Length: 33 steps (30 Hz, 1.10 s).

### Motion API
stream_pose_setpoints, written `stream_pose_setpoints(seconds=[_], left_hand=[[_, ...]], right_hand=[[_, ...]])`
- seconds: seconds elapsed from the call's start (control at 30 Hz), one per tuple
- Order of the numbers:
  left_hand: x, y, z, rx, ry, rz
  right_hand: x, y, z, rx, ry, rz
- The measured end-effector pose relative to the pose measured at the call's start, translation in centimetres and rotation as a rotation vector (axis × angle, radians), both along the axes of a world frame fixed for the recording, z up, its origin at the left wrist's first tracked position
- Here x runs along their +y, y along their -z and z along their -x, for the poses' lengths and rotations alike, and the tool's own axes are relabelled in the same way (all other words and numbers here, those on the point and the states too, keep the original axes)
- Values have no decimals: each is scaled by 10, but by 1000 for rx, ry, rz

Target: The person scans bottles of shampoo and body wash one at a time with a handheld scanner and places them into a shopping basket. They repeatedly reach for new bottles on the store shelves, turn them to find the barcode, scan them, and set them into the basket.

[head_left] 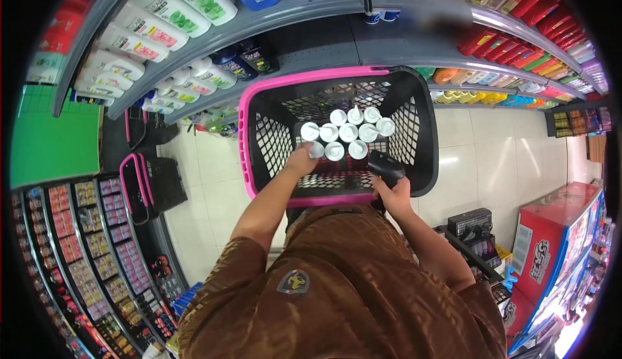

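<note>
A black basket [423,132] with a pink rim strip is in front of my body. Inside it, several bottles with white pump tops [348,132] stand upright, grouped together. My left hand [301,159] reaches over the near side, its fingers closed on the white top of the bottle [316,150] at the near left of the group. At the near right of the basket, my right hand [394,194] is wrapped round a black handheld scanner [383,163], its head pointing toward the bottles. The bottles' bodies are mostly hidden beneath their tops.
Shelves [311,9] curve across the far side, holding white shampoo bottles [188,0] and red packs [502,45]. More black baskets [165,181] sit on the tiled floor at left, near a rack of small packages [84,242]. A red chest [551,242] stands at right.
</note>
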State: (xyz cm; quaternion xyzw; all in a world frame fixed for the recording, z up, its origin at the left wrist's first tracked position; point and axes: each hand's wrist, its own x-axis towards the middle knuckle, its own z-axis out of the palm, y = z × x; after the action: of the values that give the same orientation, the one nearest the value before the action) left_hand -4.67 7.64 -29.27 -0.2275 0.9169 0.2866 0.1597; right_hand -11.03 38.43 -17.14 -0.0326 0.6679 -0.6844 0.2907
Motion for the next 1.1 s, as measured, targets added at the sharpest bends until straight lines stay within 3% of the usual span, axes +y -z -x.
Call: stream_pose_setpoints(seconds=[0.07, 0.13, 0.27, 0.37, 0.47, 0.53, 0.6, 0.7, 0.8, 0.9, 1.0, 1.1], left_hand=[[-11, 50, 9, -164, 134, 30], [-3, 33, 22, -348, 112, 26], [0, 49, 30, -419, 115, 142], [-14, 51, 19, -364, 313, 122], [-12, -37, 20, -325, 301, 88], [-21, -51, 13, -227, 329, 116], [-18, -122, 10, -159, 317, 108], [-21, -201, -2, 71, 287, 95], [-18, -292, -16, 146, 61, -114], [-10, -361, -32, 245, -68, -281], [-8, -392, -42, 428, -99, -401], [-1, -392, -49, 596, -141, -555]], right_hand=[[-2, -2, 0, -1, 3, -35], [-4, -3, -3, 1, 42, 14], [-7, -7, -4, 39, 62, -41], [-4, -3, -1, 68, 6, -72], [-7, -5, 1, 40, 19, -35], [-5, -6, 4, -13, -11, -40], [-7, -8, 15, -56, -45, -34], [-12, -20, 27, -345, -7, 14], [-20, -25, 45, -645, -75, 93], [-39, -37, 54, -745, -211, 126], [-54, -46, 52, -869, -367, 253], [-65, -65, 43, -905, -452, 350]])
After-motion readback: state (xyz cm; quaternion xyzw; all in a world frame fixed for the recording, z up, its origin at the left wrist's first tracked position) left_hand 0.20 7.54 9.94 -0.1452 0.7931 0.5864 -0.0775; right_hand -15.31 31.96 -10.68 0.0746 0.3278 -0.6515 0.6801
